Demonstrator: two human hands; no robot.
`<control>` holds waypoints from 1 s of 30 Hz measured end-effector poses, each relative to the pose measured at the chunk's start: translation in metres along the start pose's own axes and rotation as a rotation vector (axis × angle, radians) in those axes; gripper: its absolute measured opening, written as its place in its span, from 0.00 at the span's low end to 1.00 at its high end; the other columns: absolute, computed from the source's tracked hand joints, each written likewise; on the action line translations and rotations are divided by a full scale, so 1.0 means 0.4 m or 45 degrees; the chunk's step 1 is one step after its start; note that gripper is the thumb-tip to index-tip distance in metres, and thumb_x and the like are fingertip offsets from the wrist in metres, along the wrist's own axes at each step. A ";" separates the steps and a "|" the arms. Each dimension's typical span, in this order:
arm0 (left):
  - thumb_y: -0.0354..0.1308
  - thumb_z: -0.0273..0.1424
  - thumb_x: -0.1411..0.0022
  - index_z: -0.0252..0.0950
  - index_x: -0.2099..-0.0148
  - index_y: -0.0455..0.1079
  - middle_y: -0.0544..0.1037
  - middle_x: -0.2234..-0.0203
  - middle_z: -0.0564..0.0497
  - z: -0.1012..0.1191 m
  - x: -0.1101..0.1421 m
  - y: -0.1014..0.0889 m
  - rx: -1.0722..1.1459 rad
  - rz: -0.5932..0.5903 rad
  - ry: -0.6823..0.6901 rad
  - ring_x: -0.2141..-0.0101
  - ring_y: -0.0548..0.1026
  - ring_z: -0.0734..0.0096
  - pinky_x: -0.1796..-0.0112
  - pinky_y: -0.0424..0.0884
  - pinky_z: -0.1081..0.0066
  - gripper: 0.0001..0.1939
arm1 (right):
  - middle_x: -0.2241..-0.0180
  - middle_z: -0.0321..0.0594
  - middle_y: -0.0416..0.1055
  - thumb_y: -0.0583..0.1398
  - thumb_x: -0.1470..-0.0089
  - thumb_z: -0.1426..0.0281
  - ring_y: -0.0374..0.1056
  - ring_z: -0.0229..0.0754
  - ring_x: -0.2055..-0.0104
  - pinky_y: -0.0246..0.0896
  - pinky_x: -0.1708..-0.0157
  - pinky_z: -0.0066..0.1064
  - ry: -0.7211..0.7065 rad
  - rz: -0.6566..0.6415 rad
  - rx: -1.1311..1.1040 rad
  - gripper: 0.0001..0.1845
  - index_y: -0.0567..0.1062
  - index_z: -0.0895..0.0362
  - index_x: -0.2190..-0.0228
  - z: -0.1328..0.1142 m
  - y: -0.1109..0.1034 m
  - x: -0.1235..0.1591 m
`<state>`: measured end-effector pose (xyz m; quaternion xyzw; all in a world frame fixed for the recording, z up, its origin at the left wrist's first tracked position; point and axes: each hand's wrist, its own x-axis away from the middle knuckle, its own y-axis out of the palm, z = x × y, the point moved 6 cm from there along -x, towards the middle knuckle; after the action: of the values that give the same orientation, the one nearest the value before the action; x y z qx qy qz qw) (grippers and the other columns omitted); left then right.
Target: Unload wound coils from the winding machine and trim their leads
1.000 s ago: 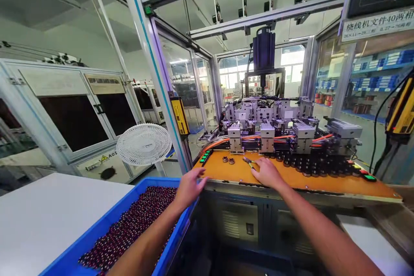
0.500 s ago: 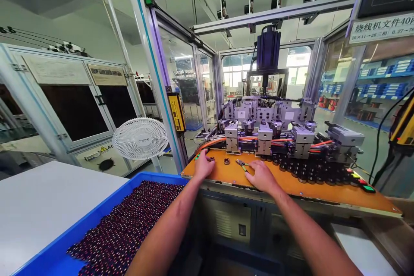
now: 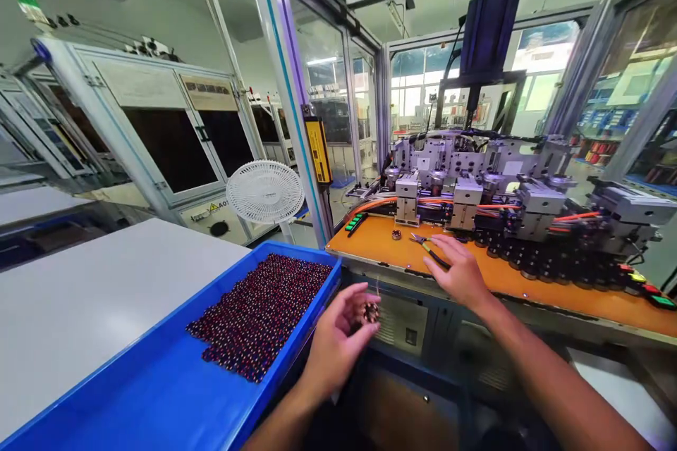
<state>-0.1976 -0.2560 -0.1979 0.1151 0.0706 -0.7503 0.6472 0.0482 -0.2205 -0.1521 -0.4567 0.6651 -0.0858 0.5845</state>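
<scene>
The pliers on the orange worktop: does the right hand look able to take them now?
Probably yes: the right hand is open close beside the pliers, and nothing visible blocks the way.

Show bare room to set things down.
Bare: the white table beside the blue tray; the tray's near end, before heaped parts; a patch of orange bench between green buttons and ring. Crowded: the bench's right, under black parts.

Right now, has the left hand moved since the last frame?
Yes. The left hand has come back toward the wearer, from over the orange bench to in front of its near edge, now holding a ring.
</scene>
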 end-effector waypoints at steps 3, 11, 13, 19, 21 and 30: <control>0.60 0.22 0.40 0.44 0.40 0.64 0.80 0.51 0.47 0.005 0.115 0.022 -0.153 -0.187 0.206 0.53 0.79 0.68 0.52 0.75 0.69 0.27 | 0.45 0.46 0.70 0.55 0.36 0.66 0.69 0.43 0.45 0.68 0.47 0.34 -0.273 -0.095 -0.199 0.18 0.69 0.56 0.46 -0.178 -0.068 0.098; 0.57 0.17 0.38 0.53 0.36 0.57 0.78 0.49 0.50 -0.019 0.210 0.049 -0.070 -0.322 0.233 0.50 0.77 0.71 0.48 0.72 0.73 0.34 | 0.73 0.37 0.75 0.54 0.39 0.78 0.71 0.39 0.73 0.63 0.71 0.28 -0.311 -0.665 -0.333 0.12 0.76 0.57 0.68 -0.315 -0.053 0.283; 0.59 0.16 0.40 0.53 0.37 0.59 0.78 0.50 0.51 -0.024 0.212 0.060 0.025 -0.322 0.171 0.54 0.78 0.74 0.51 0.73 0.76 0.35 | 0.74 0.36 0.74 0.57 0.40 0.76 0.70 0.37 0.74 0.61 0.71 0.27 -0.149 -0.837 -0.439 0.10 0.78 0.56 0.69 -0.302 -0.036 0.299; 0.67 0.19 0.46 0.51 0.40 0.65 0.75 0.60 0.55 -0.032 0.212 0.065 0.285 -0.226 0.153 0.66 0.75 0.82 0.61 0.74 0.80 0.35 | 0.80 0.34 0.70 0.59 0.39 0.70 0.64 0.34 0.79 0.56 0.76 0.25 0.034 -0.922 -0.658 0.10 0.79 0.55 0.70 -0.317 -0.057 0.342; 0.67 0.19 0.45 0.52 0.40 0.64 0.75 0.60 0.55 -0.031 0.211 0.063 0.331 -0.221 0.150 0.65 0.75 0.82 0.61 0.74 0.81 0.35 | 0.83 0.34 0.68 0.57 0.37 0.68 0.61 0.34 0.80 0.54 0.76 0.25 -0.034 -0.928 -0.753 0.13 0.79 0.55 0.71 -0.325 -0.061 0.366; 0.63 0.15 0.43 0.49 0.36 0.59 0.78 0.54 0.50 -0.007 0.239 0.068 0.148 -0.251 0.390 0.60 0.79 0.77 0.55 0.76 0.78 0.38 | 0.70 0.32 0.68 0.71 0.58 0.71 0.62 0.37 0.66 0.58 0.64 0.26 0.909 -0.800 -1.198 0.13 0.73 0.54 0.70 -0.251 -0.015 0.356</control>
<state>-0.1835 -0.3508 -0.2247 0.2578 0.1359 -0.7866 0.5444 -0.0204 -0.3666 -0.2175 -0.7785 0.6198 -0.0985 0.0142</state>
